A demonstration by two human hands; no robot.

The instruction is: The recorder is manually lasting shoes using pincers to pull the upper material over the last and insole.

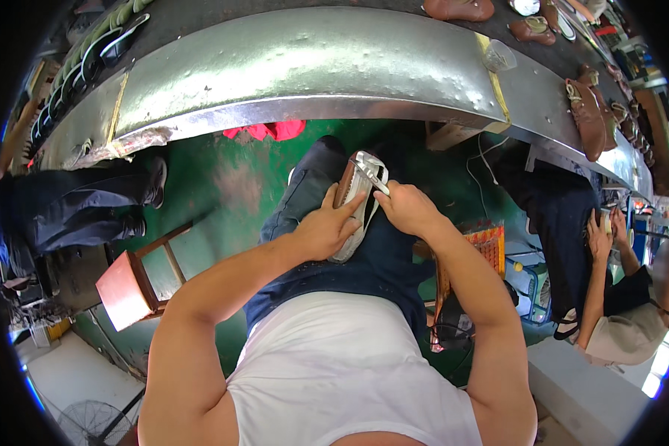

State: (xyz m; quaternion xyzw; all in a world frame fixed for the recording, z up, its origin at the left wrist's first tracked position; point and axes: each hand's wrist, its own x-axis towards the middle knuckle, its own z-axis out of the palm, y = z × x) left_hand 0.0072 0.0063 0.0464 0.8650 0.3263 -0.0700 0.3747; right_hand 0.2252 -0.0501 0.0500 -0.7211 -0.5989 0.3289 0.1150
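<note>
Across my thighs lies a shoe (351,241), its pale underside and a strip of brown upper showing. My left hand (324,229) is closed on its left side, with the thumb and fingers pressed against it. A shiny metal tool that looks like pincers (369,172) touches the shoe near its far end. My right hand (409,209) is wrapped around the tool's near end, just right of the shoe. A light strap or strip curves along the shoe's right edge. My fingers partly cover the shoe's middle.
Ahead runs a metal-edged bench (297,67) bearing brown shoes (589,117) at right and dark shoe parts (100,56) at left. A wooden stool (130,290) stands left, an orange crate (487,245) right. Other people sit or stand on both sides. Red cloth (267,131) lies under the bench.
</note>
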